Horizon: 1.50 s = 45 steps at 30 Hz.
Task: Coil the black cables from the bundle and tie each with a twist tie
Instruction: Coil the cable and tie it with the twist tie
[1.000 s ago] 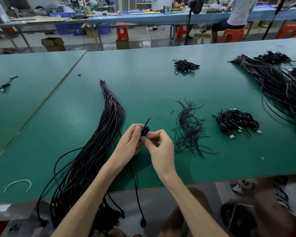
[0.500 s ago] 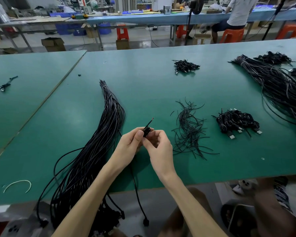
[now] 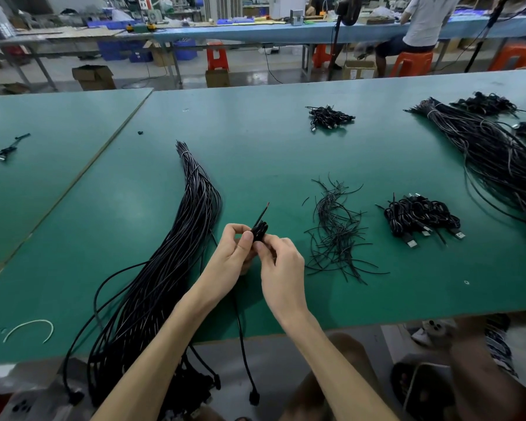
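Your left hand and right hand meet just above the tabletop, close beside the bundle. Between them you hold a small coil of black cable. Its free end sticks out up and away to the right, with red at the tip. The rest of that cable runs back toward you, under your hands and over the near edge, to a plug hanging below.

Your left fingers curl round the coil, with the thumb pressed on its near side. Your right fingers pinch it from the lower right. You cannot tell whether a tie sits between them.

The bundle's long axis runs from its bound far end down to your left. The loose twist ties lie just right of your hands, and the tied coils lie beyond them.
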Motion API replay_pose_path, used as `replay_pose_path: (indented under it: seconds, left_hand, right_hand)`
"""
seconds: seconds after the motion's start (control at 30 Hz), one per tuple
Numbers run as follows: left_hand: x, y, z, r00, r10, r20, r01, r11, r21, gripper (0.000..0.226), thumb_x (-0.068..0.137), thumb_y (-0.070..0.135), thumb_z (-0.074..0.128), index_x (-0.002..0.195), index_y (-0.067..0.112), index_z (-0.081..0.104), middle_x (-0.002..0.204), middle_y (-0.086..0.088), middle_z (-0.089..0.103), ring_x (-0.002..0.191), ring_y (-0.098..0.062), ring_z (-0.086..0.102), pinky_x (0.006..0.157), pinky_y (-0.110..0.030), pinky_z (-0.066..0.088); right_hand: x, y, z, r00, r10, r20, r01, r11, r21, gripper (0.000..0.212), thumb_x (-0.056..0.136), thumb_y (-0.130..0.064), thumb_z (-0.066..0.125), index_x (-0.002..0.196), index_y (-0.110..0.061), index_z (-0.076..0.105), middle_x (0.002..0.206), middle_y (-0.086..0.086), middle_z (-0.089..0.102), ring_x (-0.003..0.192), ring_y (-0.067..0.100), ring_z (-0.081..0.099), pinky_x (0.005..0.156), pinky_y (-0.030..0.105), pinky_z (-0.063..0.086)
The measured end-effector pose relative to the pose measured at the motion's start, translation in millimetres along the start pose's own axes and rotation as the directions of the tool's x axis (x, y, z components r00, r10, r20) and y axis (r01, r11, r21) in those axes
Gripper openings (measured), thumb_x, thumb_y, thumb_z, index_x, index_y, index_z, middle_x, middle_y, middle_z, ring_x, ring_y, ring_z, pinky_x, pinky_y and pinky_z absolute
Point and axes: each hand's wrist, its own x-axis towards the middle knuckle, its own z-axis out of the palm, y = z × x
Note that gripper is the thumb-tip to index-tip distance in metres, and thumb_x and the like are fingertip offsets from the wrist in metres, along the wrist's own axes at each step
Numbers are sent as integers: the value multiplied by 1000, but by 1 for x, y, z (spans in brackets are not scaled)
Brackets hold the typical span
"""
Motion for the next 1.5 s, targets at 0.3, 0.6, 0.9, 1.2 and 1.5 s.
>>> replay_pose_path:
  seconds: [0.3, 0.6, 0.9, 1.2, 1.5]
  left_hand:
    - [-2, -3, 1, 1000, -1, -28, 4, 994, 112, 6, 110, 13, 44, 106, 8, 44, 73, 14, 59, 59, -1, 47, 55, -17, 39]
    - [-5, -10, 2, 977, 182, -115, -97, 848, 521, 8, 110, 31, 42, 102, 28, 45, 79, 11, 64, 66, -4, 59, 58, -15, 42]
    - [-7, -6, 2, 971, 238, -36, -183, 826, 533, 29, 110, 21, 46, 136, 15, 58, 111, 14, 67, 103, 6, 63, 88, -9, 46]
    - [-5, -18, -1, 972, 223, 79, -205, 625, 753, 63, 106, 9, 50, 161, 26, 22, 100, 20, 34, 89, 3, 51, 65, -21, 45]
    - [-12, -6, 5, 975, 208, 72, -163, 465, 870, 46, 109, 36, 24, 135, 7, 48, 109, -4, 57, 82, -24, 58, 68, -31, 43]
  right_hand:
    - [-2, 1, 4, 1000, 23, -19, -26, 986, -165, 31, 110, -29, 45, 105, -12, 71, 90, -7, 55, 78, 9, 53, 70, 18, 40]
    - [-4, -1, 4, 998, 63, 13, -60, 981, -187, 35, 111, -33, 40, 100, -12, 66, 91, -6, 55, 78, 10, 54, 71, 28, 44]
    - [0, 10, 3, 994, 104, 12, -104, 993, -55, 29, 109, -30, 49, 90, -20, 67, 88, -9, 58, 80, 4, 56, 69, 16, 42]
    - [2, 11, -2, 993, 118, -28, -118, 993, 21, 25, 107, -32, 55, 86, -22, 65, 84, -5, 60, 78, 7, 56, 70, 12, 42]
    - [1, 10, 0, 994, 105, -20, -105, 995, 2, 28, 106, -30, 56, 81, -22, 63, 83, -8, 60, 81, 2, 55, 70, 10, 40]
